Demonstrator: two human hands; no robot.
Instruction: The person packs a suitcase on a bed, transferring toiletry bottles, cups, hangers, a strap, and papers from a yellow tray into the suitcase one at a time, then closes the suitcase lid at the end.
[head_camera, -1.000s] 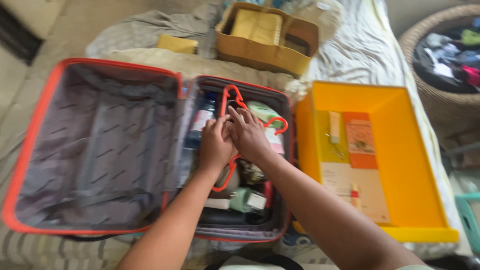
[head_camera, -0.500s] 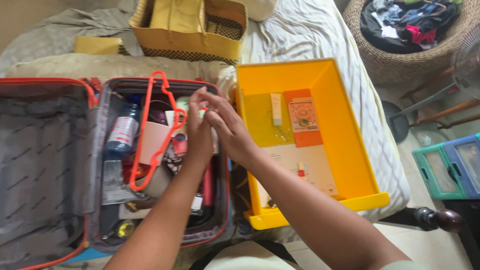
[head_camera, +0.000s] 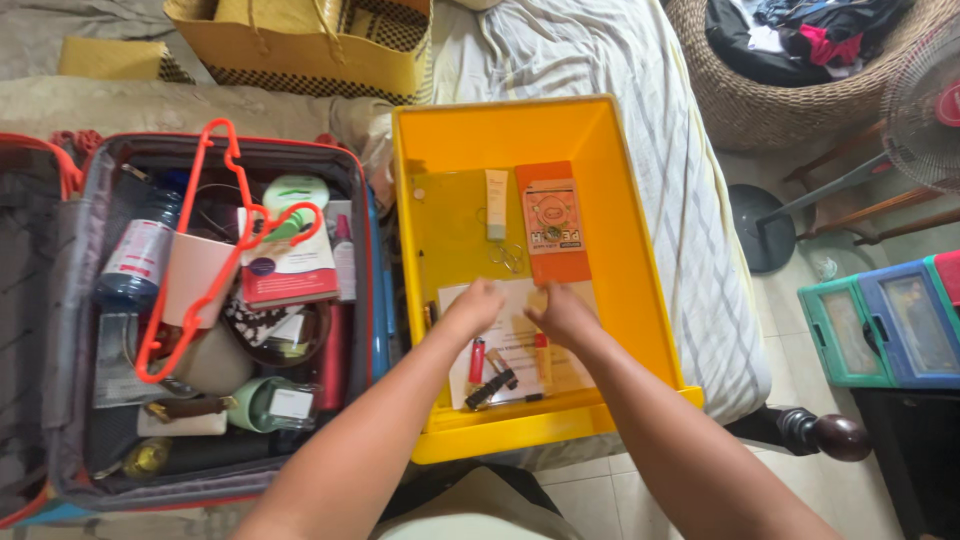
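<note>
I note an open suitcase on the bed, packed with bottles and an orange hanger. Beside it sits a yellow bin — both hands inside. Left hand and right hand rest on the white paper there; grip I cannot tell.

Yellow bin; orange hanger; striped sheet; orange card.

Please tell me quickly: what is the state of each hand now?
Left hand: fingers curled, resting on the white paper sheet in the yellow plastic bin; grip cannot be told.
Right hand: the same, on that sheet.
</note>
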